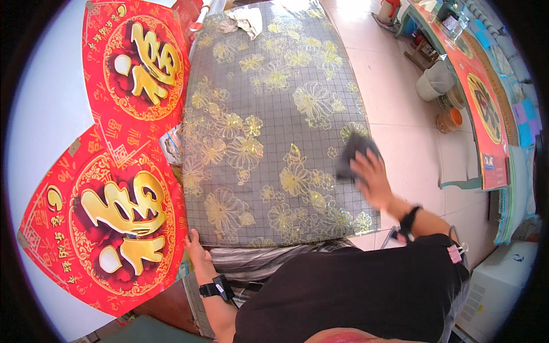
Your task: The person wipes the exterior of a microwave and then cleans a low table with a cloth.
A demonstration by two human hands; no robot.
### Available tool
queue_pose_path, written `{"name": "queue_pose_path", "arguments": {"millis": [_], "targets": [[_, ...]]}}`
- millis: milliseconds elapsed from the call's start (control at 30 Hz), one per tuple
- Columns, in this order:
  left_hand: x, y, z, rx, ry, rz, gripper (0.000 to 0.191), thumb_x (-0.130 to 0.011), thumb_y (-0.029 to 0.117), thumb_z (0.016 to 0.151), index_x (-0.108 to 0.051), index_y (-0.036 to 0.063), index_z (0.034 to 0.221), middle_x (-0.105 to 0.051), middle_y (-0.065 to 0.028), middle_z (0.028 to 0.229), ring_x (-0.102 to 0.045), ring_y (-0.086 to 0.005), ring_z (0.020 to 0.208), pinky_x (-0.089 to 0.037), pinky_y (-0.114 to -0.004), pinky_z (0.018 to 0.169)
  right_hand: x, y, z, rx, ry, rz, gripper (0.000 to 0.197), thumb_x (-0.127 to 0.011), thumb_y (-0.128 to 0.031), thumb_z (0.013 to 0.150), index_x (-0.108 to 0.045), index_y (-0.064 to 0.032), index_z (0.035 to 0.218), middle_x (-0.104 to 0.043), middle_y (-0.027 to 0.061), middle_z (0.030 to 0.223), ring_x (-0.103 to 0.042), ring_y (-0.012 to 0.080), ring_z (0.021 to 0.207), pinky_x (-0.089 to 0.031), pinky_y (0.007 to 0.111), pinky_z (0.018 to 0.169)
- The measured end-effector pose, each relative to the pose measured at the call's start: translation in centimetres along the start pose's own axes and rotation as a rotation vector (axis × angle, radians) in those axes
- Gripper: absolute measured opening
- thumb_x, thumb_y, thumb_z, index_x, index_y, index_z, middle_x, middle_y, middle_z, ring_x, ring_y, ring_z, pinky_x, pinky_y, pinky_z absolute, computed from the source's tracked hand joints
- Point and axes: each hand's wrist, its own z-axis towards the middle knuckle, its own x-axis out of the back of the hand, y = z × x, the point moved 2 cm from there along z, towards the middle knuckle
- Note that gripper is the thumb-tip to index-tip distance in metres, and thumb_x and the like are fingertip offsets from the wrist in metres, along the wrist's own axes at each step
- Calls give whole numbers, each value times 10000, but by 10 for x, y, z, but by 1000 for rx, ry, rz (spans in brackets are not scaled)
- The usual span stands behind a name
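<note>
A table covered with a dark checked, clear plastic-like tablecloth with yellow flower patterns (274, 115) lies before me. Near the table's right edge, my right hand (373, 178) presses a dark grey cloth (356, 156) against the cover; both are slightly blurred. My left hand (199, 253) rests at the near left corner of the table, with its thumb up by the edge and no object seen in it. At the far end of the table lies a crumpled whitish cloth (248, 21).
Red and gold decorative posters (96, 128) hang on the white wall at the left. Across the tiled floor (399, 103) at the right stand a white bucket (429, 85), a jar with an orange lid (449, 120) and a bench with a red cover (476, 73). A white box (493, 287) is at the lower right.
</note>
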Motion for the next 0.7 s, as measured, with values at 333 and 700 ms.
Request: {"name": "queue_pose_path", "arguments": {"millis": [333, 700], "targets": [[-4, 6, -11, -54, 54, 63, 711, -715, 330, 886, -395, -11, 1423, -442, -149, 1436, -416, -254, 1302, -334, -393, 1074, 2, -26, 28, 211, -262, -86, 658, -652, -255, 844, -414, -240, 1457, -314, 50, 1557, -219, 320, 1457, -110, 580, 1164], [-23, 14, -21, -56, 74, 93, 731, -702, 354, 894, -379, -51, 1410, -401, -196, 1468, -371, -281, 1353, -289, -407, 1111, -65, 7, 247, -264, 180, -232, 481, -374, -449, 998, -438, -247, 1430, -363, 36, 1529, -231, 341, 1444, -165, 654, 1115]]}}
